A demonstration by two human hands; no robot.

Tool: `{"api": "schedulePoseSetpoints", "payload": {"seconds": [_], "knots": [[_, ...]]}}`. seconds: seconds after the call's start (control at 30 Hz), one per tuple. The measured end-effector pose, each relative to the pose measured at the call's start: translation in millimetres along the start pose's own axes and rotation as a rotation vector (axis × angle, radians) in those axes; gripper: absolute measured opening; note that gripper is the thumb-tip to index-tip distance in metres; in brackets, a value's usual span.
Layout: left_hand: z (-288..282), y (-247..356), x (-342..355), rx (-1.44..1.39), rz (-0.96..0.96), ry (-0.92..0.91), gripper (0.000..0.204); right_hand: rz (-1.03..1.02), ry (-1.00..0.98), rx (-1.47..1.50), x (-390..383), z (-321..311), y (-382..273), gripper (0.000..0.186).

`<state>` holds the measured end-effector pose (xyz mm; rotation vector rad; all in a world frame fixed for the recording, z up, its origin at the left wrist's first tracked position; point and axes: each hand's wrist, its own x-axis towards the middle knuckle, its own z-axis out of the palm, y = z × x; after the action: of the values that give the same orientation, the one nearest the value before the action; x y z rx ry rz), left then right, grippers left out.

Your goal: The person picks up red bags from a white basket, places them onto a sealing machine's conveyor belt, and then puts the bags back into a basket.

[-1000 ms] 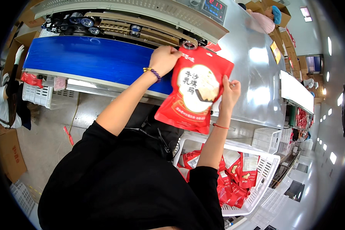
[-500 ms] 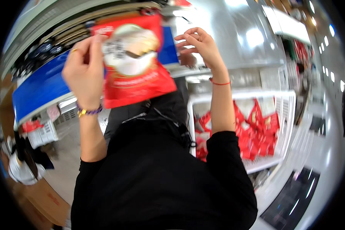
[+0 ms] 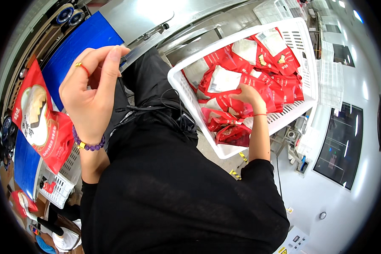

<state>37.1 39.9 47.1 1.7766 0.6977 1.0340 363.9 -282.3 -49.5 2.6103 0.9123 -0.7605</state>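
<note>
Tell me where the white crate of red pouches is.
In the head view, the white crate is at the upper right, just right of the person's black trousers, with the right hand at the red pouches inside it.

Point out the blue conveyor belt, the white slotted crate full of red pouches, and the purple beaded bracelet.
Blue conveyor belt (image 3: 89, 34): head view, upper stretch of bare surface.
White slotted crate (image 3: 298, 40): head view, slotted end wall.
Purple beaded bracelet (image 3: 96, 147): head view, purple beads.

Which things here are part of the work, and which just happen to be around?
Part of the work, it seems:
red pouches at the right fingers
white basket holding them
blue belt
another red pouch, far left

Just around, apparently:
dark window
purple bracelet
round wall fixture
</note>
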Motion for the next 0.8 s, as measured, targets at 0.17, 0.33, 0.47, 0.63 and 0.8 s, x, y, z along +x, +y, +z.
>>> {"api": "schedulePoseSetpoints", "payload": {"seconds": [0.17,0.33,0.47,0.63,0.8], "knots": [[-3.8,-2.9,-3.8,0.001,-0.058,-0.126,0.010,-0.352,-0.051,0.176,-5.1,-16.0,-28.6,0.028],[0.7,-3.4,3.9,-0.020,0.029,-0.373,0.022,-0.706,-0.144,0.350,-51.1,-107.8,-119.5,0.022],[30.5,-20.3,5.5,-0.091,0.323,-0.684,0.060,-1.064,-0.236,0.314,-78.1,-165.6,-184.2,0.020],[49.8,-3.2,-11.9,-0.436,0.209,-0.865,0.034,-1.273,-0.365,0.532,-92.5,-201.2,-225.8,0.007],[22.2,-2.6,-3.3,-0.767,-0.240,-0.303,0.021,-1.185,-0.287,1.724,-18.6,-178.1,-186.8,0.088]]}}
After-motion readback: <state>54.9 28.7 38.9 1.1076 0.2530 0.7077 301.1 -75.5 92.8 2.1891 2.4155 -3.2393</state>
